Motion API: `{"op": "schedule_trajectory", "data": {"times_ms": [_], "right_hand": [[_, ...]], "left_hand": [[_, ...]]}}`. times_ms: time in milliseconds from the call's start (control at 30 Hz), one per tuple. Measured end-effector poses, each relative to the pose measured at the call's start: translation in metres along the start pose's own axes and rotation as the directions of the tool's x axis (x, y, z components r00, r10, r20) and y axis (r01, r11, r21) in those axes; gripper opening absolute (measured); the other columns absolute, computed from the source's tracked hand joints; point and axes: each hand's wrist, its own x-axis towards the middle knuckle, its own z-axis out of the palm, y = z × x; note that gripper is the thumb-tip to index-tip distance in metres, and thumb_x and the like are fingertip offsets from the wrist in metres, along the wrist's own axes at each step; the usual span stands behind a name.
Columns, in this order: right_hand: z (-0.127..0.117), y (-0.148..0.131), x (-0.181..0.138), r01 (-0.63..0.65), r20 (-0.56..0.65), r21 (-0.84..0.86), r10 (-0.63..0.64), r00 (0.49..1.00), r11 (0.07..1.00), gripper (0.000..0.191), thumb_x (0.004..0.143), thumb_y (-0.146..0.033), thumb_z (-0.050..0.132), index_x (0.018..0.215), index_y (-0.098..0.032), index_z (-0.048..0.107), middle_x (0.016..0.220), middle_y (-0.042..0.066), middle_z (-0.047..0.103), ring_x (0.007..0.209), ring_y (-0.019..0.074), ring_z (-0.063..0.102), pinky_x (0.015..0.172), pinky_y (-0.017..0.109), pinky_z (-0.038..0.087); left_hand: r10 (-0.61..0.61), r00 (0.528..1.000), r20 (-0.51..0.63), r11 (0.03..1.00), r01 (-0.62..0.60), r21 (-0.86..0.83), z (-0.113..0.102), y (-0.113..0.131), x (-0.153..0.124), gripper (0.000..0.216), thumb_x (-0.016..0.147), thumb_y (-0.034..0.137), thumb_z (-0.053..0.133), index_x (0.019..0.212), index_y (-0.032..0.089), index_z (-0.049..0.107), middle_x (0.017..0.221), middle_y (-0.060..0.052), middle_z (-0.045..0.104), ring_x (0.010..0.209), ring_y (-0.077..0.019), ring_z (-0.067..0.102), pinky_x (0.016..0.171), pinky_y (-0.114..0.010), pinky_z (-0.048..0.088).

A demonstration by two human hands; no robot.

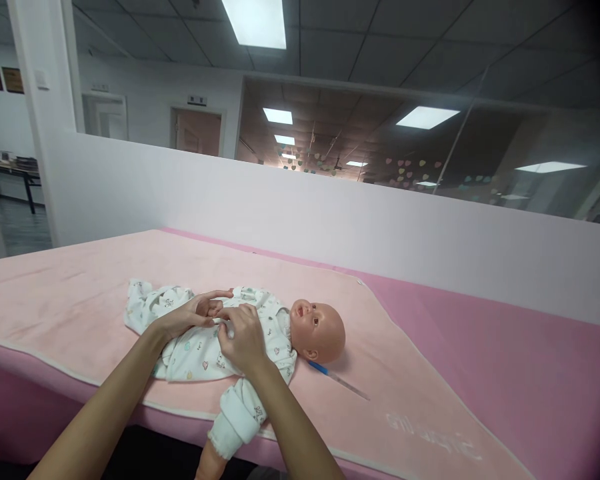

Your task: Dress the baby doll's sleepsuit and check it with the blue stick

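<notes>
A baby doll (275, 327) lies on its back, its bald head to the right, dressed in a white printed baby outfit (195, 357). Over its belly, my left hand (193, 315) curls around what looks like the doll's small far hand, partly hidden by my fingers. Close beside it, my right hand (244, 337) is closed, thumb and fingers pinching white cloth that looks like the sleeve cuff. The doll's near arm (213, 460) sticks out toward me, its sleeve bunched up and the lower arm bare.
A slim clear stick with a blue end (340, 380) lies by the doll's head. Under the doll spreads a pink blanket (405, 400) with a pale edge, over a darker pink padded surface (540, 373). A white low wall (330, 220) with glass above stands behind.
</notes>
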Motion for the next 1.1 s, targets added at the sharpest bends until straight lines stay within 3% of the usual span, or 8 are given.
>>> {"op": "schedule_trajectory", "data": {"times_ms": [400, 767, 1100], "right_hand": [[0.008, -0.001, -0.001, -0.109, 0.053, -0.043, 0.111, 0.992, 0.993, 0.015, 0.074, -0.014, 0.044, 0.088, -0.02, 0.045, 0.085, 0.002, 0.057, 0.08, 0.0173, 0.052, 0.078, 0.033, 0.037], [0.012, 0.002, 0.0, -0.317, -0.011, 0.203, 0.326, 0.945, 0.926, 0.013, 0.072, -0.017, 0.045, 0.085, -0.022, 0.045, 0.083, -0.001, 0.057, 0.081, 0.017, 0.052, 0.078, 0.031, 0.039], [0.007, -0.001, 0.002, -0.397, 0.066, 0.292, 0.396, 0.916, 0.87, 0.014, 0.071, -0.019, 0.046, 0.085, -0.022, 0.045, 0.084, -0.001, 0.055, 0.084, 0.018, 0.049, 0.079, 0.032, 0.038]], "left_hand": [[0.009, 0.999, -0.049, 0.991, -0.003, 0.133, 0.0, 0.001, 0.002, 0.057, 0.06, 0.021, 0.071, 0.115, 0.02, 0.057, 0.073, 0.0, 0.053, 0.078, -0.0164, 0.051, 0.077, -0.03, 0.04], [-0.009, 0.999, -0.049, 0.991, 0.015, 0.133, -0.001, -0.002, 0.001, 0.052, 0.062, 0.016, 0.07, 0.112, 0.021, 0.056, 0.065, 0.006, 0.035, 0.067, -0.0105, 0.042, 0.074, -0.024, 0.039], [-0.037, 0.998, -0.043, 0.993, 0.042, 0.109, -0.003, -0.003, 0.001, 0.042, 0.061, 0.018, 0.067, 0.101, 0.02, 0.053, 0.065, 0.007, 0.024, 0.059, -0.0085, 0.028, 0.059, -0.019, 0.03]]}}
